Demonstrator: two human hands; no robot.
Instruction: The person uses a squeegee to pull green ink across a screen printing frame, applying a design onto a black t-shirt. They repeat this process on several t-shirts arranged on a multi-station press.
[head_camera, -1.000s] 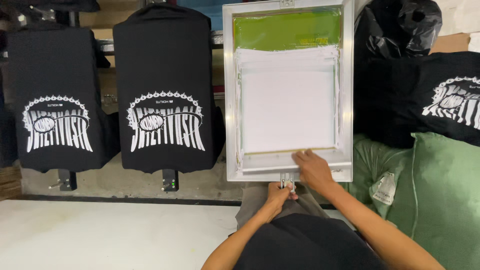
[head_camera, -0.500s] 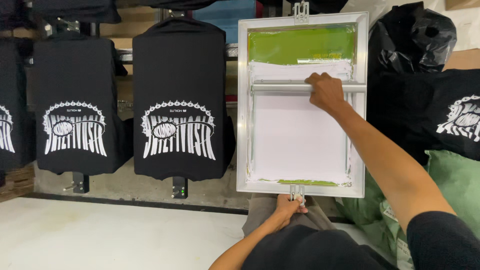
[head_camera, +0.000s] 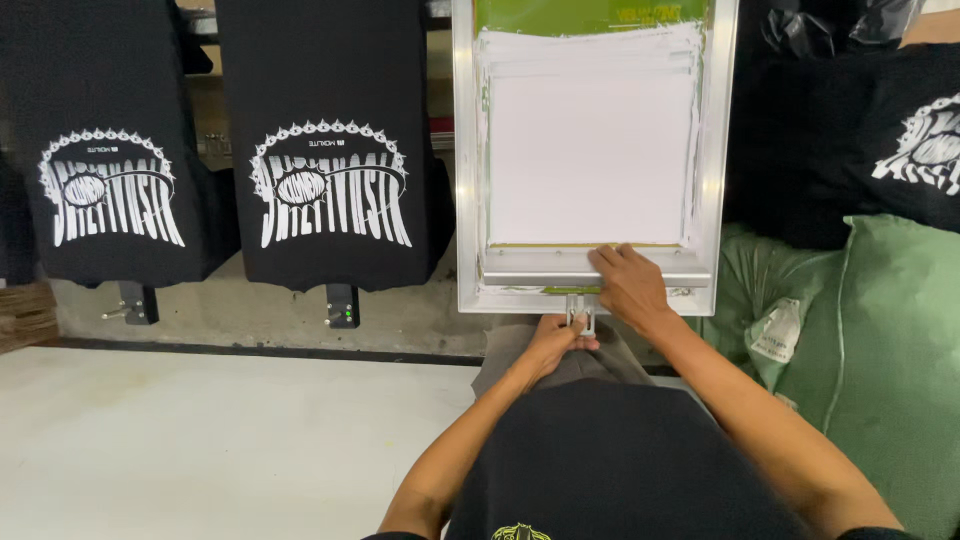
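Right hand grips the grey metal squeegee bar at the aluminium-framed printing screen's near edge. Left hand clasps the small metal frame handle. Uneven pressure risks streaked white ink.

Matt metal screen frame — black cloth shirts

- Right hand reaches forward, palm down, fingers curled and pressing flat, knuckles up.
- Right forearm runs bare and nearly straight, slanting in from the lower right.
- Left hand sits lower and closer in, fingers pinched shut.
- Left forearm angles up from the lower left, elbow bent.
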